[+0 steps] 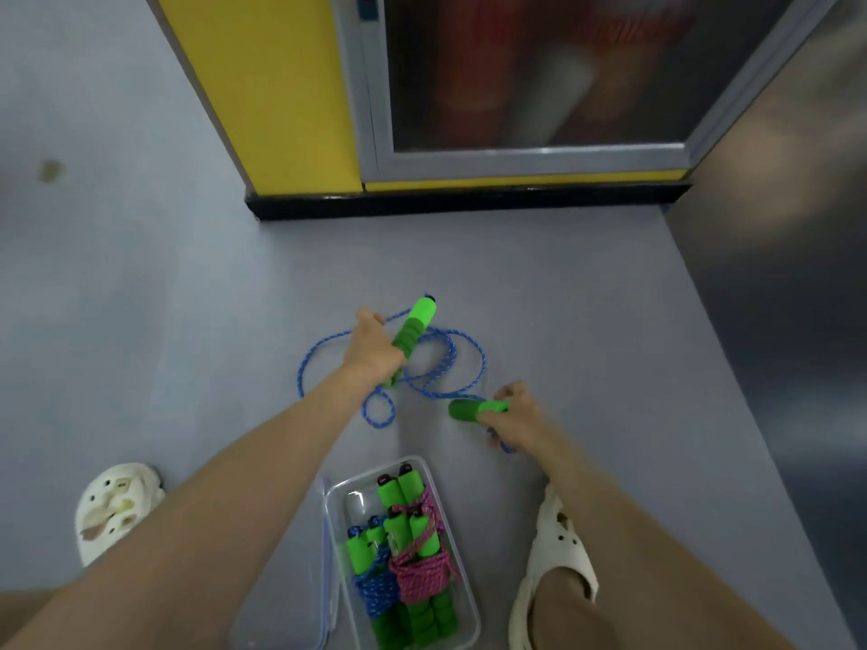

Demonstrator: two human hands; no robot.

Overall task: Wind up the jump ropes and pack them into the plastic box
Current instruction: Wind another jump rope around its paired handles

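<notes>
Currently, left hand (373, 344): clenched round one green foam handle (415, 328).
Right hand (513, 415): the second handle (474, 409) is grasped.
Blue rope (451, 356): one, judged limp and light, sprawled between the hands; best controlled by its handles.
Plastic box (354, 501): below both hands; two wound ropes (422, 577) are counted inside.

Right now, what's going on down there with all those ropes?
A person holds both green handles of a jump rope: the far handle in the left grip, the near handle in the right grip. The blue rope between them lies in loose loops on the floor, not yet wound. The plastic box already holds a wound blue bundle and a pink bundle, its lid beside it.
</notes>
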